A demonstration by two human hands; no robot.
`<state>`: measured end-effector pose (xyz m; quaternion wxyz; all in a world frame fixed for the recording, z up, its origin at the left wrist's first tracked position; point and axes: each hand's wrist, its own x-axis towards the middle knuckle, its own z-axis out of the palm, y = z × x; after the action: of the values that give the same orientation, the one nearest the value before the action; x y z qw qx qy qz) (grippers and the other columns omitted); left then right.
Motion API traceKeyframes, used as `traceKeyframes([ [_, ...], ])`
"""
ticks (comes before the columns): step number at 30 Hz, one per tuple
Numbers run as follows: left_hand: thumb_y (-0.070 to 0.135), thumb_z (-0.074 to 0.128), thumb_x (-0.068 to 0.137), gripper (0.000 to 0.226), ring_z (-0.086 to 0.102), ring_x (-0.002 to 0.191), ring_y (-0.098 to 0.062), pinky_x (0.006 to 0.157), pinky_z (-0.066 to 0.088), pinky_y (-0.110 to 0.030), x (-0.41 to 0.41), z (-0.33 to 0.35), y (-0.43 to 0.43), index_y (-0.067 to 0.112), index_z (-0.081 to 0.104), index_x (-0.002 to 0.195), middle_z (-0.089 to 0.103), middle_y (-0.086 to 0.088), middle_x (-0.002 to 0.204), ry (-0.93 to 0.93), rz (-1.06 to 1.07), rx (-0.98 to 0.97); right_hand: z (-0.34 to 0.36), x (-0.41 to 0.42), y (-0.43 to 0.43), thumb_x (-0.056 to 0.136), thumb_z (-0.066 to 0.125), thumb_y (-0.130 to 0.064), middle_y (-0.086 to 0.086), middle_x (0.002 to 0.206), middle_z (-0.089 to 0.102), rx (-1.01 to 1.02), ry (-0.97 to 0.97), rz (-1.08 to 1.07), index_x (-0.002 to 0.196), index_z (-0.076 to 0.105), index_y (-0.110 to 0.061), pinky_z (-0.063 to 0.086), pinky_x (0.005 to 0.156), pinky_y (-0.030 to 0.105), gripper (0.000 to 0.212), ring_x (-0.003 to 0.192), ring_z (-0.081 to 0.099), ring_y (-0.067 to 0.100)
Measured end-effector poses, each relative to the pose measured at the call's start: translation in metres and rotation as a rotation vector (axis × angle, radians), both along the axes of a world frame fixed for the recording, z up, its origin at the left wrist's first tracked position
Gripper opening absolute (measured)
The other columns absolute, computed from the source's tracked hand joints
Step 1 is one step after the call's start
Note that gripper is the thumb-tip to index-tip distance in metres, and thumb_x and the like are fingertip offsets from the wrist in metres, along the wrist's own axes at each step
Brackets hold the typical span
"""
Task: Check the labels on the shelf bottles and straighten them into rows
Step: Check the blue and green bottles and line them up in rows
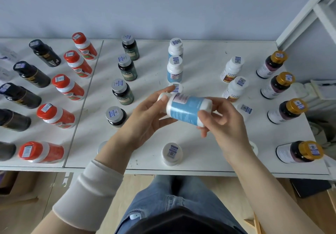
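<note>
A white bottle with a blue label point(185, 109) lies on its side in the air above the white shelf point(203, 153). My left hand point(145, 117) grips its cap end and my right hand point(221, 124) grips its base end. Its own column stands behind and below it: two upright blue-label bottles point(175, 70) at the back, a third cap point(177, 86) partly hidden by my fingers, and one point(171, 153) near the front edge.
Columns run front to back: black bottles point(31, 73), red-capped bottles point(68, 86), dark green-label bottles point(123, 92), white bottles with red-brown labels point(234, 88), gold-capped bottles point(287, 111). A seam point(81, 106) splits the shelf. A white frame point(309, 13) rises at right.
</note>
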<state>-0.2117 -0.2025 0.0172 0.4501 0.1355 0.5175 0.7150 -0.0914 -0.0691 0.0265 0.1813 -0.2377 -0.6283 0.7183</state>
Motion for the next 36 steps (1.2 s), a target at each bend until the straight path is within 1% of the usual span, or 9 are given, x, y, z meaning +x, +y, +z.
traceKeyframes([
  [2,0.032,0.044,0.093,0.031,0.064,0.095,-0.019,0.082,0.056,-0.029,-0.004,-0.001,0.003,0.023,0.055,0.121,0.063,-0.006,0.114,-0.084,-0.023,-0.067,0.002,-0.008,-0.004,0.053,0.077,-0.037,-0.010,0.073,0.062,0.138,-0.031,-0.095,0.082,0.056,-0.025,0.045,0.046,0.017,0.038,0.055,0.057,0.005],
  [6,0.029,0.042,0.095,0.026,0.064,0.088,-0.019,0.077,0.057,-0.028,-0.014,0.002,0.008,0.018,0.059,0.111,0.063,-0.007,0.099,-0.063,0.030,-0.081,-0.012,-0.007,-0.010,0.058,0.083,-0.028,0.005,0.106,0.059,0.557,0.019,-0.071,0.100,0.053,-0.019,0.055,0.066,0.018,0.052,0.086,0.061,0.016],
  [12,0.022,0.058,0.084,0.020,0.064,0.081,-0.005,0.072,0.055,-0.023,-0.023,0.011,0.011,0.023,0.059,0.104,0.064,0.001,0.097,0.260,0.036,-0.142,-0.031,-0.006,-0.013,0.062,0.078,-0.022,0.006,0.114,0.054,0.664,0.026,-0.057,0.105,0.047,-0.005,0.056,0.075,0.029,0.056,0.099,0.061,0.025],
  [15,0.018,0.068,0.083,0.022,0.062,0.082,-0.003,0.070,0.054,-0.019,-0.028,0.011,0.008,0.024,0.058,0.102,0.063,0.007,0.095,0.450,0.049,-0.174,-0.029,-0.004,-0.007,0.065,0.080,-0.020,0.004,0.111,0.060,0.635,-0.043,0.016,0.103,0.052,-0.009,0.055,0.076,0.021,0.049,0.098,0.063,0.020],
  [18,0.026,0.074,0.075,0.035,0.057,0.094,-0.004,0.075,0.053,-0.017,-0.030,0.008,0.003,0.031,0.055,0.103,0.059,0.017,0.103,0.795,-0.042,-0.263,-0.024,-0.001,0.010,0.071,0.078,-0.015,0.010,0.108,0.063,0.711,-0.223,0.029,0.107,0.059,-0.007,0.048,0.075,0.007,0.041,0.093,0.062,0.017],
  [21,0.016,0.078,0.073,0.044,0.053,0.094,-0.003,0.074,0.050,-0.011,-0.024,-0.001,0.002,0.026,0.053,0.108,0.052,0.016,0.102,1.035,-0.149,-0.303,-0.018,-0.004,0.023,0.076,0.073,-0.018,0.012,0.113,0.058,0.895,-0.375,0.040,0.114,0.056,-0.006,0.046,0.087,0.024,0.043,0.103,0.058,0.023],
  [23,0.015,0.079,0.071,0.046,0.052,0.092,-0.004,0.075,0.049,-0.009,-0.021,-0.011,0.003,0.020,0.056,0.111,0.049,0.011,0.099,1.135,-0.198,-0.327,-0.015,-0.010,0.025,0.080,0.070,-0.020,0.013,0.117,0.054,0.989,-0.430,0.104,0.118,0.054,-0.005,0.038,0.087,0.025,0.044,0.107,0.054,0.026],
  [28,0.023,0.079,0.071,0.051,0.056,0.094,-0.019,0.078,0.054,-0.041,-0.018,-0.033,0.003,0.017,0.056,0.115,0.049,0.006,0.109,1.262,-0.265,-0.475,-0.009,-0.024,0.027,0.084,0.064,-0.021,0.014,0.122,0.050,1.098,-0.493,0.161,0.122,0.050,-0.005,0.030,0.086,0.024,0.043,0.112,0.049,0.029],
  [36,0.032,0.073,0.076,0.055,0.055,0.104,-0.024,0.080,0.051,-0.042,-0.014,-0.041,0.004,0.019,0.050,0.124,0.050,-0.002,0.124,1.352,-0.285,-0.558,-0.010,-0.036,0.024,0.085,0.063,-0.024,0.013,0.122,0.050,1.130,-0.579,0.202,0.122,0.050,-0.008,0.037,0.089,0.031,0.043,0.113,0.049,0.028],
])
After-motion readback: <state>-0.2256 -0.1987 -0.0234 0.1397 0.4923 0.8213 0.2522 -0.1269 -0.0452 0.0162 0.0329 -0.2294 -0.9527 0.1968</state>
